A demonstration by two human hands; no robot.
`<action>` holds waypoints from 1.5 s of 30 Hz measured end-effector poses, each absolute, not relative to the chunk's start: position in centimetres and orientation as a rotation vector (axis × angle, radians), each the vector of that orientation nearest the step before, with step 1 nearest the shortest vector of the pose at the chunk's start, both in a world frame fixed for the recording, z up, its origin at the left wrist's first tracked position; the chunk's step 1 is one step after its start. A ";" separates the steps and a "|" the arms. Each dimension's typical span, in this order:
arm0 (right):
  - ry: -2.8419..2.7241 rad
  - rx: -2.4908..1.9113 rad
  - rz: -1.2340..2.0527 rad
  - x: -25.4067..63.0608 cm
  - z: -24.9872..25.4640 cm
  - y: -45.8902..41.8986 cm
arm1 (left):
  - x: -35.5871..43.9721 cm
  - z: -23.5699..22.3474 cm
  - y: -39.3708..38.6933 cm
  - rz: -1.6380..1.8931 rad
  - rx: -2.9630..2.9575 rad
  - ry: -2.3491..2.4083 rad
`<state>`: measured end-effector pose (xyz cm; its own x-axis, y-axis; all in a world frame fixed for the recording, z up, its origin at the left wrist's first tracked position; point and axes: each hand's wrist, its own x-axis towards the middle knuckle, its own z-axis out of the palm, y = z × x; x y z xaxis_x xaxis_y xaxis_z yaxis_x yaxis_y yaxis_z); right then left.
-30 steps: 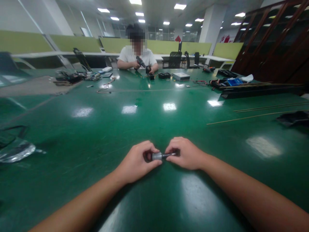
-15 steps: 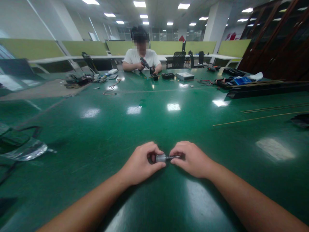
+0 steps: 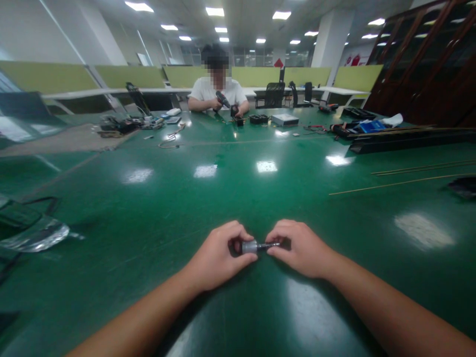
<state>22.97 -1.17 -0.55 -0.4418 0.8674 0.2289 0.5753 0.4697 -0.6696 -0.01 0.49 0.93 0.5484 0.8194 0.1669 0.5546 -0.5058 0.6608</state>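
Note:
My left hand [image 3: 225, 255] is closed around a small grey metal cylinder [image 3: 249, 246], thumb in front and fingers behind. From the cylinder's right end a thin dark shaft [image 3: 263, 246] points toward my right hand [image 3: 301, 248]. The right thumb and index finger are closed about the shaft's far end. Both hands are low over the green tabletop [image 3: 238, 203], close together. The part lies roughly level between them, and its exact kind is not clear.
Across the table a person in a white shirt [image 3: 201, 89] holds a power drill [image 3: 223, 99] near small black parts. Thin rods [image 3: 401, 185] and a long black channel [image 3: 409, 142] lie at right. A clear plastic item [image 3: 37, 235] lies at left.
The view has shifted slightly. The right hand has moved a little to the right, so slightly more of the shaft shows between the hands. The left grip looks the same.

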 end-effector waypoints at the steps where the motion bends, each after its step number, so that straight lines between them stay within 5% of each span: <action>1: -2.170 -1.187 0.682 23.1 -0.5 -1.2 | 0.0 0.9 0.5 0.635 2.237 1.105; 45: -2.255 -1.208 0.545 25.2 0.4 -0.8 | -0.1 0.7 0.4 0.642 2.229 1.090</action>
